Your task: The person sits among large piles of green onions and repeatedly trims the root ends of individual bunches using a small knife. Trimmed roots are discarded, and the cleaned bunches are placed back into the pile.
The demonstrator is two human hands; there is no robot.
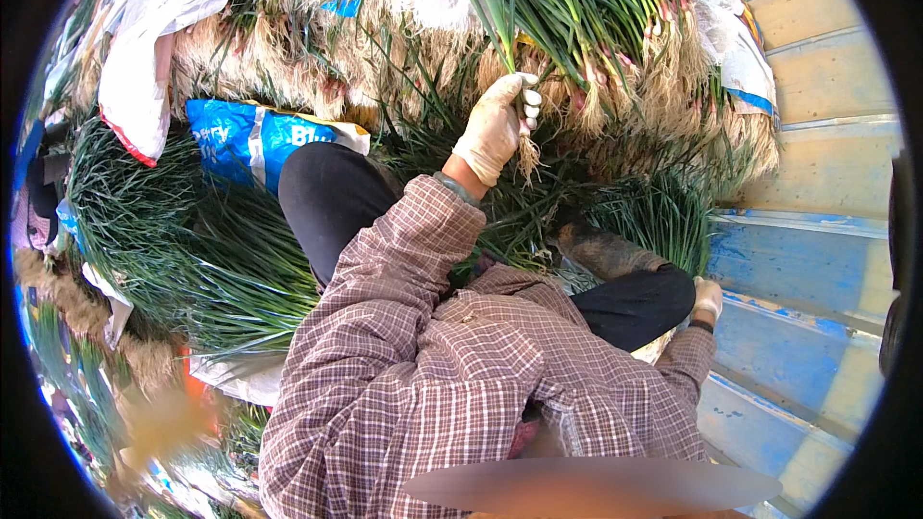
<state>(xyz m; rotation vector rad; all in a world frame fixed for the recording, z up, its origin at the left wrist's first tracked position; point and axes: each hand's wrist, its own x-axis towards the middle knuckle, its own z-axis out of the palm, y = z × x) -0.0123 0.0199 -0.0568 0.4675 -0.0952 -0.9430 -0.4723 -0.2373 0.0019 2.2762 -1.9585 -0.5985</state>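
My left hand (500, 125), in a pale glove, is closed around the lower stems of a small bunch of spring onions (509, 55). Their green leaves run up and away from me, and the stringy roots hang below my fist. Just beyond and to the right, more spring onions (604, 14) lie in a heap with reddish bulbs and tan roots toward me. My right hand (709, 298), also gloved, is low beside my right knee, near the metal wall. Its fingers are mostly hidden, and I see nothing in it.
Stacked bundles with dry roots (260, 62) fill the far side. A blue plastic bag (240, 139) lies by my left knee, with dark green leaves (144, 202) spread to the left. White sacking (168, 14) drapes the far left pile. A ribbed blue-and-tan metal wall (817, 173) stands at right.
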